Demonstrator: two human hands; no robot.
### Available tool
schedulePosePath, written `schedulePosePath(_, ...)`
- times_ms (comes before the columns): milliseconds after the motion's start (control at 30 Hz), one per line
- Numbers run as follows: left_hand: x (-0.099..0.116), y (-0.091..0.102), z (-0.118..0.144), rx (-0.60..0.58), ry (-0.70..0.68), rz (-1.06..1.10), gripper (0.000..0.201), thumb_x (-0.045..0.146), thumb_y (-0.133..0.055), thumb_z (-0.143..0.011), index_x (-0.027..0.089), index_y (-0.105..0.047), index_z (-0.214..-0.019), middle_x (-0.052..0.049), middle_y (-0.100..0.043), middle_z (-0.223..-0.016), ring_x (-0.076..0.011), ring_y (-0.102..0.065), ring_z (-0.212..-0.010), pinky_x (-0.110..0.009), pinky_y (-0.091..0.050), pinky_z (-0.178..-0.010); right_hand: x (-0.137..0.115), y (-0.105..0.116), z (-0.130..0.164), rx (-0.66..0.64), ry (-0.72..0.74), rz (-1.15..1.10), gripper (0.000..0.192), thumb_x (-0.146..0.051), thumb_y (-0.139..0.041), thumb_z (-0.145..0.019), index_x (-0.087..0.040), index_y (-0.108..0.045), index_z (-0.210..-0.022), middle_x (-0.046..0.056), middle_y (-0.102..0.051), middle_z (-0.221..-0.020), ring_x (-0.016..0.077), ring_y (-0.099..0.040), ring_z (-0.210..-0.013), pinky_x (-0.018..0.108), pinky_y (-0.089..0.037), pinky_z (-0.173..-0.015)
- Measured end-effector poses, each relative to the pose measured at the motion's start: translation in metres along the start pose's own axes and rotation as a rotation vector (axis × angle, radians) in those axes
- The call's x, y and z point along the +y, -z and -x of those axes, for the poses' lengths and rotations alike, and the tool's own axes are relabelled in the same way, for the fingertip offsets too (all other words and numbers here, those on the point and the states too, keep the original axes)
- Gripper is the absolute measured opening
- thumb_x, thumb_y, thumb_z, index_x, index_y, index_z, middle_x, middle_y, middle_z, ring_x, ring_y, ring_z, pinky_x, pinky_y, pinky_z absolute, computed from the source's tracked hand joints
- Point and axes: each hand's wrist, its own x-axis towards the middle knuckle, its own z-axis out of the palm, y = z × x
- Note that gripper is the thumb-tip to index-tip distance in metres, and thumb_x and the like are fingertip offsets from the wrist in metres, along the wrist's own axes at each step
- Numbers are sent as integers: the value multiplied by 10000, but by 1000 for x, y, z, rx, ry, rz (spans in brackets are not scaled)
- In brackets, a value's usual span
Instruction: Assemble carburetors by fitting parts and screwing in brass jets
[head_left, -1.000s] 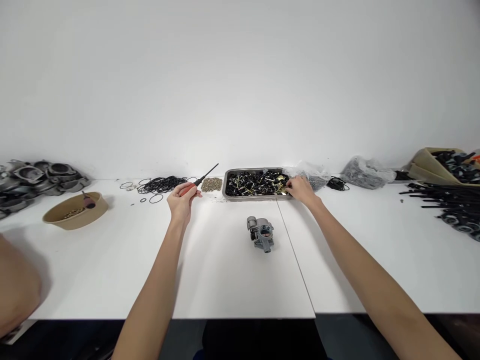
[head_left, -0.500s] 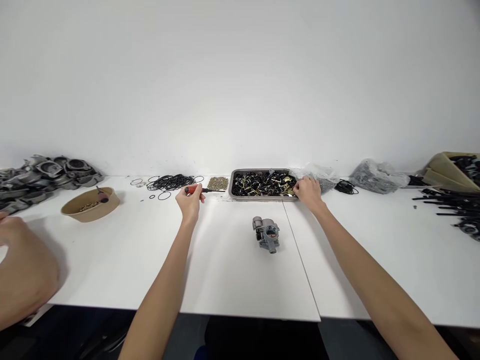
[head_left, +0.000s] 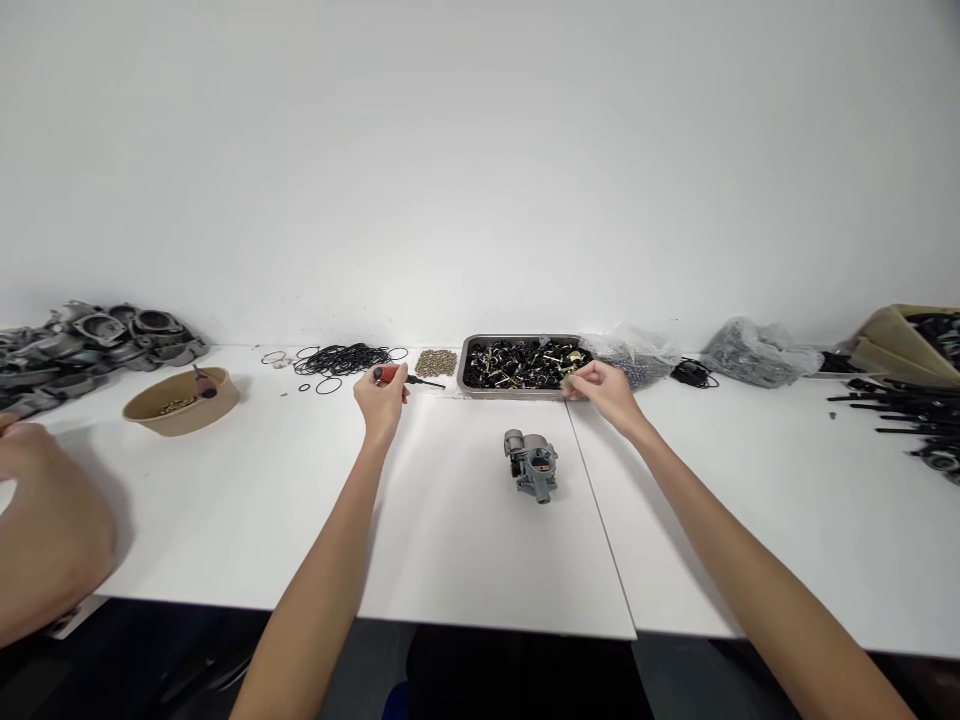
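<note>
My left hand (head_left: 381, 402) is closed around the red handle of a screwdriver (head_left: 390, 374), whose dark shaft points right, in front of a small pile of brass parts (head_left: 436, 362). At the front right edge of a metal tray (head_left: 510, 394), my right hand (head_left: 604, 392) is pinched shut. Whatever its fingertips hold is too small to make out. The tray is full of small black and brass-coloured parts (head_left: 517, 364). Between my forearms a grey metal carburetor (head_left: 534, 466) stands on the white table, touched by neither hand.
Black rubber rings (head_left: 345, 360) lie left of the brass pile. Farther left are a tan bowl (head_left: 161, 408), grey metal castings (head_left: 112, 335) and another person's arm (head_left: 56, 535). On the right are plastic bags of parts (head_left: 757, 352), black cables (head_left: 885, 405) and a yellowish bin (head_left: 889, 340).
My right hand has moved left and slightly toward me, from over the tray's right corner to its front edge. My left hand still holds the screwdriver, its tip now tilted slightly lower.
</note>
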Motion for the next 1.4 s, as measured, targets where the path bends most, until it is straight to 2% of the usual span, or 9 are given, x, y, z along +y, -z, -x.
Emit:
schedulePosePath(133, 4, 0, -1, 23, 8, 73, 230, 330, -728, -676, 130, -651, -760, 3, -598, -603, -95, -530, -405, -218, -418, -357, -1, -12, 19, -151, -25, -399, 297, -384, -788, -710, -169, -586, -746, 100, -743, -783, 216, -712, -803, 289, -550, -662)
schedulePosePath(233, 5, 0, -3, 42, 26, 116, 253, 336, -745, -659, 124, -638, -748, 4, -591, -591, -96, -521, -391, -224, -411, -353, 2, -18, 26, -177, -78, -468, 331, -389, -834, -657, -156, -637, -786, 50, -709, -697, 154, -646, -645, 282, -517, -623)
schedulePosePath(367, 3, 1, -5, 56, 41, 123, 280, 348, -762, -640, 125, -626, -740, 5, -584, -585, -99, -521, -386, -227, -412, -352, -1, -17, 34, -244, -94, -375, 386, -411, -815, -683, -140, -726, -943, 21, -662, -675, 126, -571, -594, 306, -500, -644)
schedulePosePath(533, 0, 2, -7, 62, 48, 99, 275, 338, -756, -642, 121, -620, -739, 6, -581, -585, -96, -519, -381, -224, -414, -353, -11, -10, 41, -312, -75, -338, 394, -424, -790, -717, -138, -739, -984, 37, -685, -704, 159, -626, -654, 351, -525, -735)
schedulePosePath(667, 0, 1, -6, 55, 60, 107, 265, 325, -757, -634, 120, -617, -728, 10, -577, -572, -104, -519, -375, -233, -412, -350, -15, -10, 43, -321, -69, -334, 366, -407, -795, -702, -131, -730, -933, 47, -697, -700, 175, -651, -660, 363, -536, -740)
schedulePosePath(867, 1, -1, -3, 47, 63, 108, 251, 308, -758, -619, 126, -607, -702, 12, -574, -566, -111, -522, -373, -240, -414, -349, -2, -6, 35, -221, -34, -165, 266, -340, -767, -697, -143, -717, -870, 60, -716, -746, 164, -647, -654, 317, -522, -681)
schedulePosePath(1067, 0, -2, -3, 42, 54, 81, 234, 304, -744, -626, 127, -611, -704, 12, -572, -561, -107, -523, -374, -235, -418, -351, 20, -10, 30, -318, -86, 16, 146, -236, -736, -685, -140, -731, -795, 41, -702, -633, 176, -648, -623, 278, -483, -613)
schedulePosePath(1233, 0, -3, -3, 38, 55, 79, 224, 295, -737, -635, 127, -606, -704, 12, -569, -559, -109, -523, -372, -234, -417, -346, 24, -14, 30, -259, -67, 43, 108, -248, -727, -686, -159, -728, -748, 63, -739, -774, 189, -651, -723, 278, -477, -641)
schedulePosePath(1400, 1, -3, -2, 37, 54, 83, 217, 291, -732, -639, 130, -605, -710, 9, -574, -571, -109, -526, -377, -231, -411, -343, 19, -11, 31, -219, -59, 44, 145, -303, -732, -687, -164, -720, -728, 63, -726, -764, 184, -629, -698, 287, -469, -631)
